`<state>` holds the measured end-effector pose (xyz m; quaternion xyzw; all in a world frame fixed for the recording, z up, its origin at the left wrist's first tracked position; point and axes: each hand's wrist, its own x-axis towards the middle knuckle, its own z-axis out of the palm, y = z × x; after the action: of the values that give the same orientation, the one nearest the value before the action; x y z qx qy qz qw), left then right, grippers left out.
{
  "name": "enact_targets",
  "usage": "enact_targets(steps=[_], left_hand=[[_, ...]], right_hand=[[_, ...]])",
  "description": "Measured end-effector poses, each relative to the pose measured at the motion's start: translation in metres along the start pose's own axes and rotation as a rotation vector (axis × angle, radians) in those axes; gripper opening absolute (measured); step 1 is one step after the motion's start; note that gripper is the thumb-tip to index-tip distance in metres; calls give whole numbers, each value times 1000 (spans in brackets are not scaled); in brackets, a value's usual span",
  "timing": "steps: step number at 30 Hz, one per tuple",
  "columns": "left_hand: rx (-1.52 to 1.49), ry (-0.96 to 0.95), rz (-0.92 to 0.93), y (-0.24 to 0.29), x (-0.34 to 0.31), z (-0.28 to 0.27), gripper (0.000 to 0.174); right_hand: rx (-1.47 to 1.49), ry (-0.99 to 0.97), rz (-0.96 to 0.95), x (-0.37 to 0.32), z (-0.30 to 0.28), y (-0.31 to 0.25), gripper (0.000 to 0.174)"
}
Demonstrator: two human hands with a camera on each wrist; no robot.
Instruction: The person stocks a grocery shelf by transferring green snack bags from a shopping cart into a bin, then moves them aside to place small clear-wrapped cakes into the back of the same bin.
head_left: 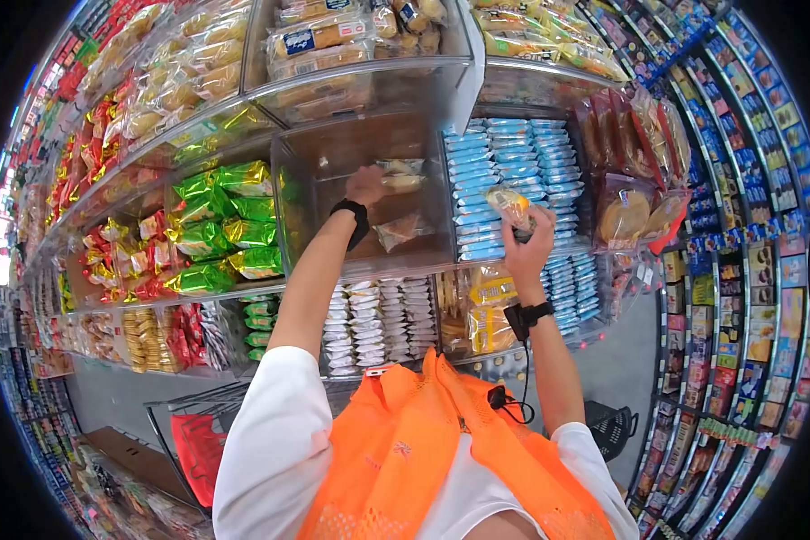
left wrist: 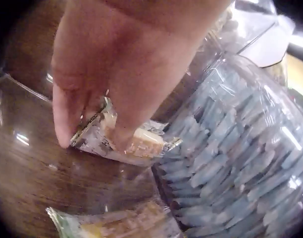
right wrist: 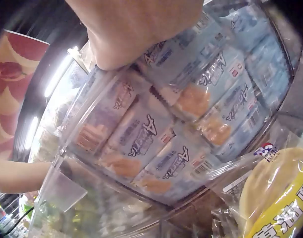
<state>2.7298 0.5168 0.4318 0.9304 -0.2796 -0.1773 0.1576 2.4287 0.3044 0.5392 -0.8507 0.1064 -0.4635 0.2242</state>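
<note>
Reaching into a brown-bottomed clear bin, my left hand pinches a clear-wrapped pastry between thumb and fingers. Another clear-wrapped snack lies on the bin floor closer to me; its wrapper shows at the bottom of the left wrist view. In the head view, my right hand grips a small clear packet with a yellow-orange patch, over rows of light blue packets. The right wrist view shows part of that hand above the blue packets, with the held packet hidden.
Green foil packets fill the bin on the left. Clear dividers separate the bins. Bagged flat round cakes hang at the right end. Beneath are white packets and yellow packets. A cart stands at lower left.
</note>
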Motion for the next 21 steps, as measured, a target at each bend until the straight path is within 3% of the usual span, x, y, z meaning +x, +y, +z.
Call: enact_targets(steps=[2,5,8,14,19,21], left_hand=[[-53,42,-123,16,-17,-24,60],[-275,-100,-288,17,-22,-41,58],[-409,-205,-286,6,-18,-28,54],[-350,138,-154,19,-34,-20,56],[-426,127,-138,10,-30,-12,70],[-469,117,-121,2,-28,-2,74]], right_hand=[[-6,-4,1,0,0,-1,50],[-2,-10,8,-1,0,-4,50],[0,-21,-3,-1,-1,-4,49],[-6,-33,-8,3,-2,-10,48],[-128,-24,-68,30,-18,-39,41],[-50,-190,-227,59,-22,-67,38]])
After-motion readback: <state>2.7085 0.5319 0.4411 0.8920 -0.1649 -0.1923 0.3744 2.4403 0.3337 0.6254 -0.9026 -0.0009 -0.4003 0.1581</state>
